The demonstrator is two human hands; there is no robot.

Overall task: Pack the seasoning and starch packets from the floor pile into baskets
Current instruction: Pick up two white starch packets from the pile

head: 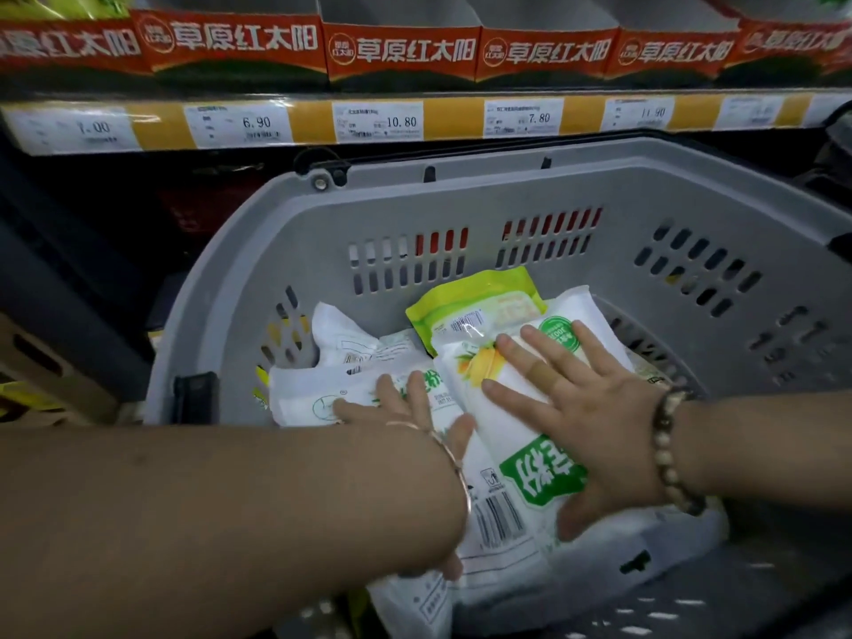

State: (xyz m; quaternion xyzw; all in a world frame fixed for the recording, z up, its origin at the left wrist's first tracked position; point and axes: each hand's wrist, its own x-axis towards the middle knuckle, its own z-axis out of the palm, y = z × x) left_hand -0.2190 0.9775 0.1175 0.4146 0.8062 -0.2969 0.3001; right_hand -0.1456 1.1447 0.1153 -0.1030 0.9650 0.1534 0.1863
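A grey plastic basket (pixel 530 196) holds several white starch packets with green print. My right hand (pixel 576 398) lies flat, fingers spread, pressing on the top white packet (pixel 511 435). My left hand (pixel 405 403) rests with straight fingers on another white packet (pixel 313 398) to the left. A yellow-green packet (pixel 461 297) lies behind them against the basket's far wall. The packets underneath are partly hidden by my arms.
A shop shelf (pixel 415 122) with yellow price strip and tags runs across the top, with red display cartons (pixel 401 53) above it. A cardboard box (pixel 41 362) sits at the left. The basket's near rim (pixel 691 606) lies at the bottom right.
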